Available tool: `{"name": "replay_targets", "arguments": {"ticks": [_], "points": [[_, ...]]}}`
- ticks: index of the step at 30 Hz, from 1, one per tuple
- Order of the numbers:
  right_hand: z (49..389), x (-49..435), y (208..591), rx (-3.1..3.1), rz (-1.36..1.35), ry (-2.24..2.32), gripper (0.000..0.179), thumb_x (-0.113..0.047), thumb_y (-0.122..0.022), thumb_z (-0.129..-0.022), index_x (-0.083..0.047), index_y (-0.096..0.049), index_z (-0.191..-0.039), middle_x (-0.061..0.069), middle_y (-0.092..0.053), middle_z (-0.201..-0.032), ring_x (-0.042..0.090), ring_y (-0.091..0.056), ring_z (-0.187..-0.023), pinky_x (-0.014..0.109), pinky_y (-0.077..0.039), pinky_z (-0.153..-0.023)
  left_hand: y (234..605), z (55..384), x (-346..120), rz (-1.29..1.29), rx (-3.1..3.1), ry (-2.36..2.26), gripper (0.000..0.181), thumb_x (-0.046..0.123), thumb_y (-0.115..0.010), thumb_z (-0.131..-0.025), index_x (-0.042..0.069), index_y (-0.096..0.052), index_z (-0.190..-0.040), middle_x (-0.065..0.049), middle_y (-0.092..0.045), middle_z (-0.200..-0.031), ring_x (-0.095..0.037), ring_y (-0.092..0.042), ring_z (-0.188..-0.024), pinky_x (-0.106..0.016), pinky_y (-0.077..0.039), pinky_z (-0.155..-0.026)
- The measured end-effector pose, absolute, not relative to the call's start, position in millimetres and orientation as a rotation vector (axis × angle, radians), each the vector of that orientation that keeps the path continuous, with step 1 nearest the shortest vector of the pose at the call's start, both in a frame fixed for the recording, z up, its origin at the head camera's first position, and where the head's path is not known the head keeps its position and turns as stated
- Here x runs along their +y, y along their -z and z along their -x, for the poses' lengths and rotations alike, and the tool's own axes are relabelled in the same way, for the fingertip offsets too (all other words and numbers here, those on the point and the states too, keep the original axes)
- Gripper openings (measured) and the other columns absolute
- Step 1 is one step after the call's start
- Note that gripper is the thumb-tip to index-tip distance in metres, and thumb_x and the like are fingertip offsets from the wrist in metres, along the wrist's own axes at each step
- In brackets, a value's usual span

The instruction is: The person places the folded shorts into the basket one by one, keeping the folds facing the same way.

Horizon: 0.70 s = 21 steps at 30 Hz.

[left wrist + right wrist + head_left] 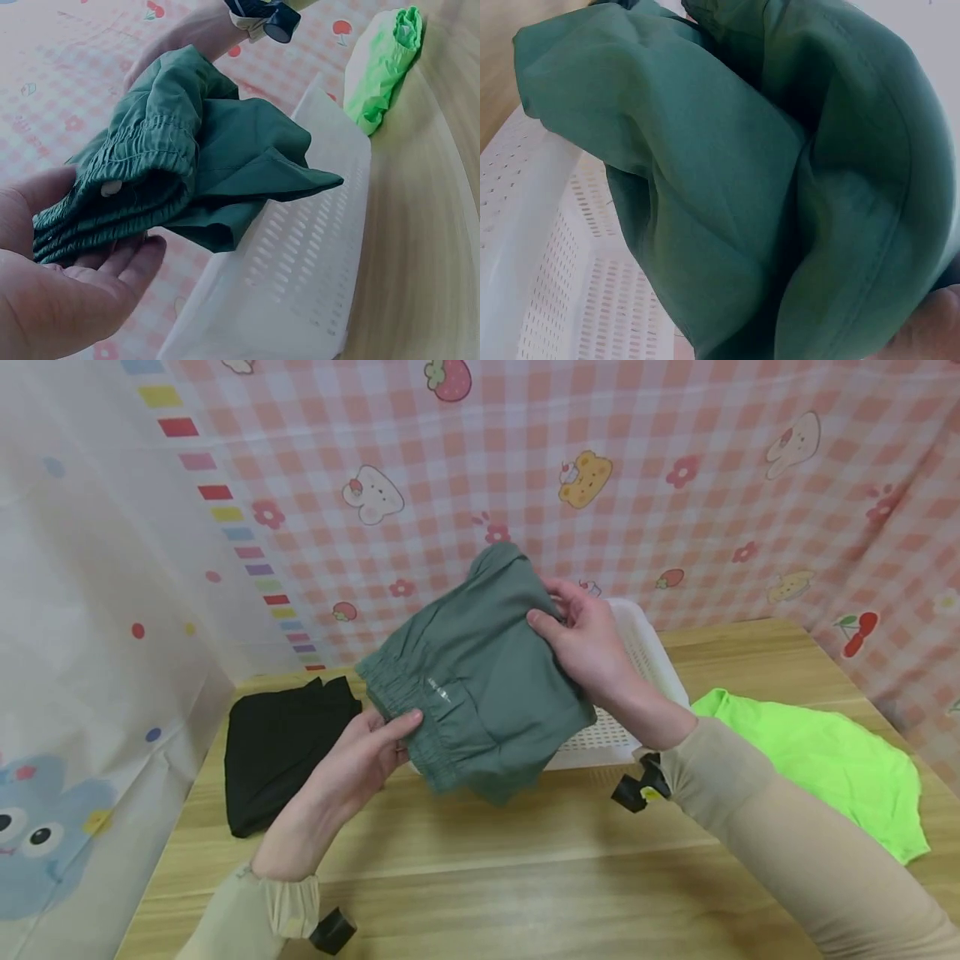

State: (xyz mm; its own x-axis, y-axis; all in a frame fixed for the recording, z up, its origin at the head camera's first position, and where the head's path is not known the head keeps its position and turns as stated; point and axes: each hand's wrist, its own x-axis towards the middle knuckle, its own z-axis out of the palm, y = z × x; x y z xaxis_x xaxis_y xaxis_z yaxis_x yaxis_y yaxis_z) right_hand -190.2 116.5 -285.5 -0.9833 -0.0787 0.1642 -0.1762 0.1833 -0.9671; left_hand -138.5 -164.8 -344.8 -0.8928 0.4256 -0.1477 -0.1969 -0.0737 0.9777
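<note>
A pair of green shorts (487, 677) with a gathered elastic waistband and a small white print hangs folded between both hands, over the white basket. My left hand (367, 747) pinches the waistband, thumb on top and fingers underneath; in the left wrist view the left hand (82, 277) holds the waistband's edge, with a whitish bit at its opening. My right hand (588, 639) grips the far side of the shorts, thumb on the front and fingers behind. Close up in the right wrist view, the green cloth (705, 187) covers most of that hand.
Behind the shorts stands a white perforated plastic basket (648, 652) on the wooden table (480, 877). Folded black clothing (281, 752) lies to the left. A neon green garment (825, 760) lies to the right. A pink checked curtain (480, 468) hangs at the back.
</note>
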Motion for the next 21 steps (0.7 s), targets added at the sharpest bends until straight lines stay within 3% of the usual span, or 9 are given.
{"name": "replay_targets", "arguments": {"ticks": [3,7,12,16,21], "points": [[192.8,118.7,286.5,-2.332,-0.243,-1.982,0.041,-0.006,-0.056,-0.107,-0.001,-0.056,-0.147,0.025,-0.068,-0.139,0.003,-0.069,-0.1,0.019,-0.058,-0.089,343.7,139.8,-164.1,-0.246,1.832,-2.04,0.04,0.007,-0.056,-0.107,0.008,-0.046,-0.146,0.016,-0.075,-0.116,-0.001,-0.073,-0.107,-0.021,-0.059,-0.099],[195.3,122.8,285.3,-2.329,-0.26,-2.009,0.042,-0.005,-0.055,-0.107,0.0,-0.054,-0.148,0.026,-0.066,-0.141,-0.001,-0.068,-0.097,0.019,-0.059,-0.087,339.3,142.4,-161.2,-0.173,1.959,-2.073,0.046,0.009,-0.059,-0.106,0.006,-0.046,-0.15,0.017,-0.078,-0.105,0.0,-0.074,-0.101,-0.021,-0.061,-0.096],[197.8,132.4,280.0,-2.432,-0.292,-1.947,0.044,-0.006,-0.055,-0.107,-0.002,-0.052,-0.151,0.023,-0.064,-0.145,0.014,-0.07,-0.113,0.022,-0.059,-0.089,328.2,144.4,-157.4,-0.136,2.159,-2.029,0.048,0.013,-0.062,-0.106,0.009,-0.048,-0.151,0.02,-0.076,-0.094,0.002,-0.072,-0.095,-0.02,-0.06,-0.095],[199.8,141.1,274.9,-2.547,-0.322,-1.854,0.045,-0.007,-0.057,-0.107,-0.005,-0.051,-0.152,0.02,-0.064,-0.147,0.028,-0.068,-0.126,0.024,-0.06,-0.092,319.5,145.5,-154.8,-0.189,2.294,-1.999,0.049,0.011,-0.064,-0.104,0.011,-0.05,-0.151,0.021,-0.076,-0.098,0.003,-0.073,-0.097,-0.021,-0.06,-0.095],[200.3,150.1,268.2,-2.613,-0.316,-1.753,0.047,-0.009,-0.059,-0.106,-0.004,-0.05,-0.152,0.022,-0.066,-0.145,0.013,-0.071,-0.11,0.018,-0.059,-0.088,308.9,149.4,-150.8,-0.279,2.368,-2.0,0.056,0.009,-0.066,-0.103,0.017,-0.049,-0.156,0.008,-0.077,-0.121,0.002,-0.074,-0.105,-0.02,-0.06,-0.097]]}}
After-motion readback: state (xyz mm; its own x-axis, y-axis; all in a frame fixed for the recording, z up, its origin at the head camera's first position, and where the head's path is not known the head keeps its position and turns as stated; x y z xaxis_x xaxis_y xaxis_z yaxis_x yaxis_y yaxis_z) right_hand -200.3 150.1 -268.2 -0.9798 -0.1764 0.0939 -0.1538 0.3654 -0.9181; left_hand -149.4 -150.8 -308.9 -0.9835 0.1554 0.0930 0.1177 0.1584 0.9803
